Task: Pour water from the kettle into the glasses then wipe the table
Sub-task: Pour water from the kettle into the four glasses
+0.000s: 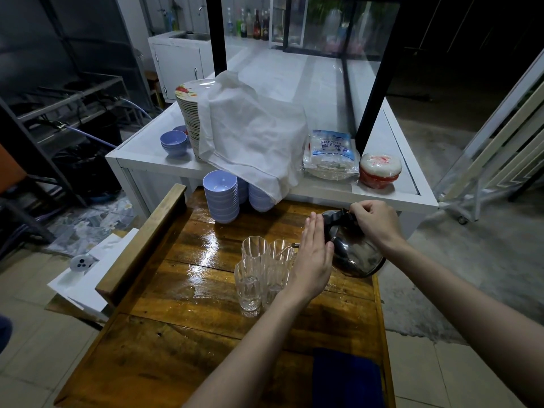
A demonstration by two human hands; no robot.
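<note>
Head view: white counter [338, 191] runs across the back, with a wooden table [182, 316] butted against its near edge. The table top is wet, with shiny puddles left of centre.

- White cloth [253, 134] is draped over a tall stack of plates [187, 113] on the counter. Its corner hangs down over the counter edge.
- Blue bowls [220, 198] sit in stacks at the far end of the table, partly under the cloth. A smaller stack of small bowls [173, 142] sits on the counter left of the plates.
- Dark blue cloth [344, 378] lies folded at the near right end of the table.
- Kettle [357, 256], dark metal, is at the table's right edge, lifted and tipped left. Its spout tip is over the rear right glass.
- Right hand [376, 222] is wrapped round the black handle on top of the kettle.
- Left hand [313, 257] is flat with fingers straight, its palm against the kettle's side. It grips nothing.
- Glasses [250, 285]: four clear ribbed ones, clustered and touching, just left of the kettle. The front left one has some water in the bottom.
- Plastic packet [331, 148] on the counter has blue print, too blurred to read reliably.
- Round tub [379, 169] beside the packet has red print on its lid, illegible.
- Bottles [253, 22] stand far back; their labels are unreadable.
</note>
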